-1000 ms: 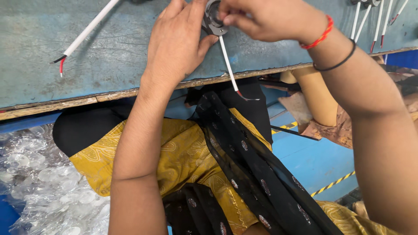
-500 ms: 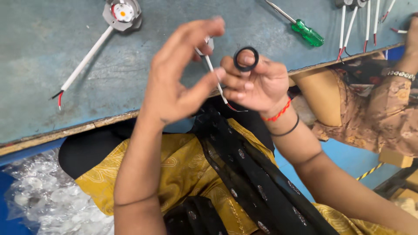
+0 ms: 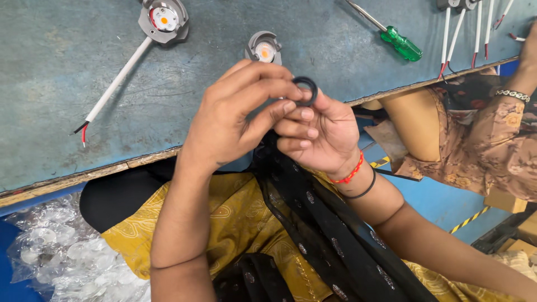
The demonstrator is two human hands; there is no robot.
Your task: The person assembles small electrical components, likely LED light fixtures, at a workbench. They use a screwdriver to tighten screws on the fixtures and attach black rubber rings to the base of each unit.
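Together the left hand (image 3: 235, 120) and right hand (image 3: 321, 134) pinch a black ring (image 3: 305, 89) at their fingertips, held above the bench edge (over the lap). Just behind it lies a grey lamp unit (image 3: 263, 49); a second unit (image 3: 163, 19) with a white cable and a green screwdriver (image 3: 400, 43) rest farther back on the bench (image 3: 84, 67).

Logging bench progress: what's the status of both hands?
Left hand and right hand together pinching small black ring. Held above blue table. Nothing blocking.
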